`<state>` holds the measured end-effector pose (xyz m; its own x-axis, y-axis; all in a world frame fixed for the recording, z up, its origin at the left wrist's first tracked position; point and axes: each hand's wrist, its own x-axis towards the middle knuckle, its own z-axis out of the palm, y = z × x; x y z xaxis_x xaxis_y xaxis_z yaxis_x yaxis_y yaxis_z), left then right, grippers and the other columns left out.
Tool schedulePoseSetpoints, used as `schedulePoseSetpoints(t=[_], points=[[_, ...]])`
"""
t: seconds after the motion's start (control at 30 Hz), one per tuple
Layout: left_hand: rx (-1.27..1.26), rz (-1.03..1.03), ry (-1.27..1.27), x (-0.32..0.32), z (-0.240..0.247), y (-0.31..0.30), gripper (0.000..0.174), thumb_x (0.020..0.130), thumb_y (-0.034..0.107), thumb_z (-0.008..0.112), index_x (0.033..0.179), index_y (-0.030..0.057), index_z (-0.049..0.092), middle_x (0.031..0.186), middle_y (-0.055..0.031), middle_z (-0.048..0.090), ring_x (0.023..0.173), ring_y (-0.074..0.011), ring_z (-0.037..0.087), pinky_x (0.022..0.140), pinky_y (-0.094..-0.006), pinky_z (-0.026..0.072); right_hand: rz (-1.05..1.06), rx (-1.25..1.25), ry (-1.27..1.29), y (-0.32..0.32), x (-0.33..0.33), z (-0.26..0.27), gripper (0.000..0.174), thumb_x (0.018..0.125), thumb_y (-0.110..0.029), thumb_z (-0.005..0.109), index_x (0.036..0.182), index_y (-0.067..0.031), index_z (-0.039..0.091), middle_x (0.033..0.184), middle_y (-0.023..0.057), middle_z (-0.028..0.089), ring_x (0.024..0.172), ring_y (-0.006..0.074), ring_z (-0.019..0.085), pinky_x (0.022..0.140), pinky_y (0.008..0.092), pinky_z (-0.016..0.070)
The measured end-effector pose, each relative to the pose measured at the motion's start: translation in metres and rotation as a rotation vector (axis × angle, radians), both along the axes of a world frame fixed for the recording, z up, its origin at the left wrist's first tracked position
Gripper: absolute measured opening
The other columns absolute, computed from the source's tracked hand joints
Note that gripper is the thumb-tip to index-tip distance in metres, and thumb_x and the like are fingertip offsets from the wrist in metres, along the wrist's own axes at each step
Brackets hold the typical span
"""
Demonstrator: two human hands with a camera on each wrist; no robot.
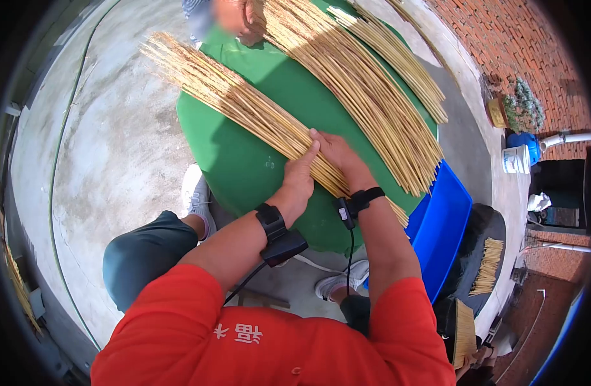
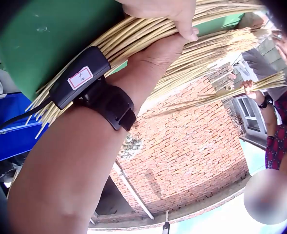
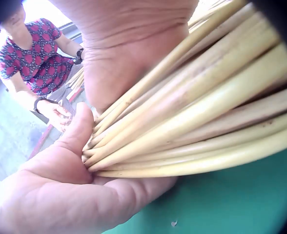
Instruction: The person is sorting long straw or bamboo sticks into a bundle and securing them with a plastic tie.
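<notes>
A bundle of long straw-coloured stalks (image 1: 244,109) with feathery tops lies slantwise over the green table (image 1: 244,167). Both hands grip it near its bare, cut end. My left hand (image 1: 300,179) wraps it from the near side, thumb on top. Close beside it, on the far side, my right hand (image 1: 337,153) grips the same stalks. In the right wrist view the left hand (image 3: 60,185) cups the stalks (image 3: 182,117) from below. The undersides of the fingers around the bundle are partly hidden in the head view.
A larger pile of stalks (image 1: 366,103) and a thinner one (image 1: 405,64) lie farther across the table. A blue tray (image 1: 440,219) stands at the right edge. Another person's hand (image 1: 234,16) is at the far side. Cables hang from both wrist cameras.
</notes>
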<state>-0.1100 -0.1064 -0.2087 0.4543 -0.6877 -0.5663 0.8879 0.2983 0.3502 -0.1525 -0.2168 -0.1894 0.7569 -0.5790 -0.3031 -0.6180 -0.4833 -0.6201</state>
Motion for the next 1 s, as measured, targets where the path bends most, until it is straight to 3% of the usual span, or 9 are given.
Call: schedulePoseSetpoints(t=[0.27, 0.37, 0.43, 0.47, 0.53, 0.73, 0.83, 0.9, 1.0], points=[[-0.036, -0.005, 0.107, -0.007, 0.004, 0.016, 0.059, 0.072, 0.031, 0.072, 0.116, 0.0013, 0.047, 0.116, -0.0077, 0.050, 0.109, -0.0207, 0.047, 0.095, -0.0328, 0.0349, 0.043, -0.009, -0.037, 0.031, -0.009, 0.027, 0.068, 0.088, -0.055, 0.022, 0.109, 0.0015, 0.053, 0.108, 0.0248, 0.054, 0.102, 0.0392, 0.050, 0.088, 0.0398, 0.0383], [-0.086, -0.029, 0.112, -0.003, 0.014, 0.027, 0.053, 0.073, 0.030, 0.072, 0.114, 0.0033, 0.049, 0.113, -0.0062, 0.051, 0.105, -0.0185, 0.048, 0.093, -0.0324, 0.0371, 0.006, 0.114, -0.131, 0.038, -0.018, 0.041, 0.066, 0.085, -0.057, 0.033, 0.107, 0.0025, 0.051, 0.106, 0.0255, 0.054, 0.100, 0.0396, 0.050, 0.085, 0.0402, 0.0403], [-0.133, -0.032, 0.109, -0.001, 0.001, 0.031, 0.050, 0.074, 0.028, 0.071, 0.111, 0.0042, 0.050, 0.109, -0.0056, 0.052, 0.099, -0.0175, 0.050, 0.090, -0.0322, 0.0395, 0.176, -0.052, -0.052, 0.040, -0.020, 0.048, 0.066, 0.075, -0.057, 0.054, 0.102, 0.0035, 0.048, 0.102, 0.0259, 0.054, 0.098, 0.0398, 0.051, 0.082, 0.0410, 0.0416], [-0.180, -0.038, 0.108, 0.001, -0.003, 0.031, 0.046, 0.074, 0.027, 0.071, 0.109, 0.0050, 0.051, 0.105, -0.0050, 0.054, 0.093, -0.0165, 0.053, 0.087, -0.0319, 0.0419, 0.177, -0.064, -0.055, 0.044, -0.021, 0.050, 0.066, 0.075, -0.057, 0.054, 0.102, 0.0035, 0.048, 0.102, 0.0259, 0.054, 0.098, 0.0398, 0.051, 0.082, 0.0410, 0.0416], [-0.206, -0.020, 0.117, -0.001, -0.010, 0.041, 0.042, 0.075, 0.025, 0.071, 0.106, 0.0053, 0.051, 0.100, -0.0046, 0.055, 0.087, -0.0160, 0.053, 0.084, -0.0325, 0.0437, 0.237, -0.146, -0.087, 0.057, -0.021, 0.052, 0.072, 0.064, -0.052, 0.068, 0.107, 0.0016, 0.043, 0.102, 0.0263, 0.054, 0.098, 0.0402, 0.050, 0.081, 0.0422, 0.0416], [-0.184, 0.011, 0.243, -0.025, 0.007, 0.081, 0.034, 0.076, 0.023, 0.068, 0.102, 0.0062, 0.053, 0.093, -0.0049, 0.056, 0.080, -0.0175, 0.055, 0.081, -0.0382, 0.0470, 0.353, -0.053, 0.044, 0.085, -0.032, 0.038, 0.075, 0.059, -0.043, 0.073, 0.111, 0.0022, 0.043, 0.107, 0.0272, 0.052, 0.099, 0.0400, 0.050, 0.082, 0.0410, 0.0419], [-0.065, -0.198, 0.098, -0.030, 0.022, 0.056, 0.049, 0.074, 0.031, 0.070, 0.111, 0.0050, 0.051, 0.110, -0.0106, 0.052, 0.102, -0.0224, 0.049, 0.092, -0.0444, 0.0368, 0.154, -0.023, -0.027, 0.074, -0.059, 0.061, 0.075, 0.062, -0.038, 0.073, 0.117, 0.0018, 0.043, 0.111, 0.0244, 0.052, 0.104, 0.0355, 0.051, 0.085, 0.0380, 0.0412], [-0.040, -0.285, 0.055, -0.032, 0.032, 0.034, 0.044, 0.077, 0.029, 0.067, 0.111, 0.0059, 0.050, 0.109, -0.0100, 0.053, 0.100, -0.0231, 0.052, 0.088, -0.0447, 0.0415, -0.036, 0.065, -0.116, 0.061, -0.076, 0.082, 0.075, 0.064, -0.034, 0.074, 0.122, 0.0003, 0.041, 0.112, 0.0217, 0.054, 0.106, 0.0316, 0.051, 0.087, 0.0359, 0.0406], [-0.116, -0.346, 0.003, -0.042, 0.059, 0.015, 0.044, 0.079, 0.029, 0.065, 0.113, 0.0072, 0.049, 0.109, -0.0101, 0.054, 0.101, -0.0246, 0.053, 0.085, -0.0448, 0.0456, -0.012, -0.137, -0.210, 0.054, -0.087, 0.107, 0.073, 0.065, -0.032, 0.074, 0.122, 0.0008, 0.042, 0.110, 0.0221, 0.054, 0.104, 0.0326, 0.053, 0.086, 0.0364, 0.0415]])
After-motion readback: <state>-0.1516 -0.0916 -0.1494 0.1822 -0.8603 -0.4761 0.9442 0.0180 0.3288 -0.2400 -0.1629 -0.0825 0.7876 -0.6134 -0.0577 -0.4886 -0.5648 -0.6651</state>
